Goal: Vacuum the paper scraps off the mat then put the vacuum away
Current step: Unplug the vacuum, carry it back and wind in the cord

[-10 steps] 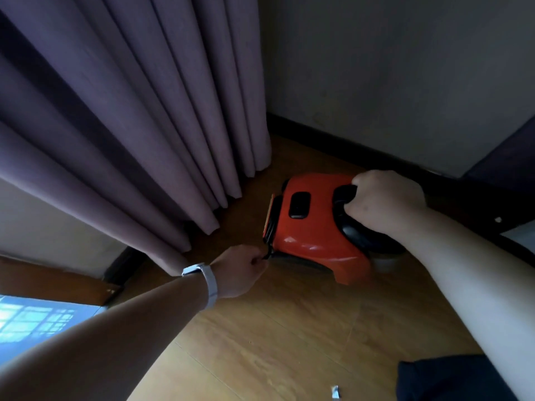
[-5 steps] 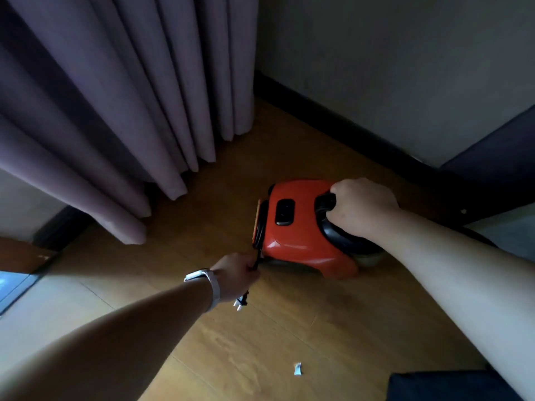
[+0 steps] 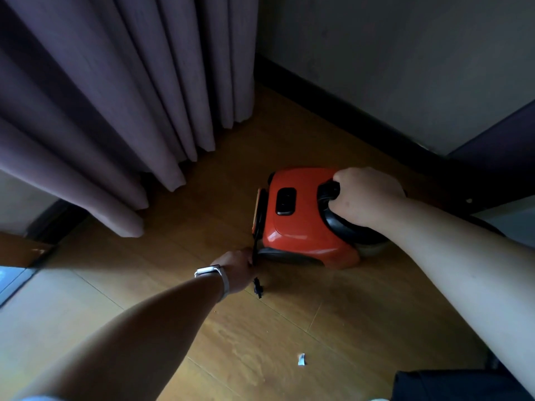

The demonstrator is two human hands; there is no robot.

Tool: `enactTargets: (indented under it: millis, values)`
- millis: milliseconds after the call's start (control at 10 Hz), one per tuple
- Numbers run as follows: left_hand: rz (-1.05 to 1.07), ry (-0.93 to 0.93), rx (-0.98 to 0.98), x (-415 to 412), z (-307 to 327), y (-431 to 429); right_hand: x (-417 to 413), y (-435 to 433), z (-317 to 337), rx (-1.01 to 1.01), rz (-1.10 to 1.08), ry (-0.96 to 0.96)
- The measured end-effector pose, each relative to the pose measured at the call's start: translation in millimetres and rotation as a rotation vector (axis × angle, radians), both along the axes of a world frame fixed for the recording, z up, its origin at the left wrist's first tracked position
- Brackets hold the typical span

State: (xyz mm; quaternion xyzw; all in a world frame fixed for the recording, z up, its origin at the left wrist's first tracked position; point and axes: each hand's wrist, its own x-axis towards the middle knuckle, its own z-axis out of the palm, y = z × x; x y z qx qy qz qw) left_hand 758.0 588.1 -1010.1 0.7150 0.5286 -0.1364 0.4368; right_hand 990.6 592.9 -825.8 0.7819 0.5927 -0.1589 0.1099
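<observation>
A second ago my left hand was right up against the back of the red vacuum. Now it has pulled away a little. The black cord runs from the back of the vacuum down into my hand, and the plug hangs just under it. I think I am getting the cord out so I can plug it in, so the cleaning has not started yet.

The vacuum sits on the wood floor, near the corner where the curtain meets the wall. My right hand is wrapped tight round the black handle on top, with my arm reaching in from the right. My left hand is closed on the cord, arm stretched out long. One small paper scrap lies on the floor nearer to me, well apart from the vacuum.
</observation>
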Motion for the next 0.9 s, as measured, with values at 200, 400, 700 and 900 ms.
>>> enactTargets:
  millis: [200,400,700,900]
  values:
    - [0.052,0.01,-0.017,-8.2,-8.6,10.8,0.8,2.1,2.4,-0.026,0.0,0.02]
    - [0.073,-0.017,-0.022,-10.2,-10.3,15.9,-1.9,2.8,11.4,-0.089,-0.008,0.068]
    - [-0.161,0.109,0.271,-34.2,47.5,40.9,-2.2,-5.5,35.7,0.046,0.139,0.141]
    - [-0.111,0.025,0.303,-57.0,205.2,26.8,-14.6,-49.8,130.0,0.064,0.054,0.244]
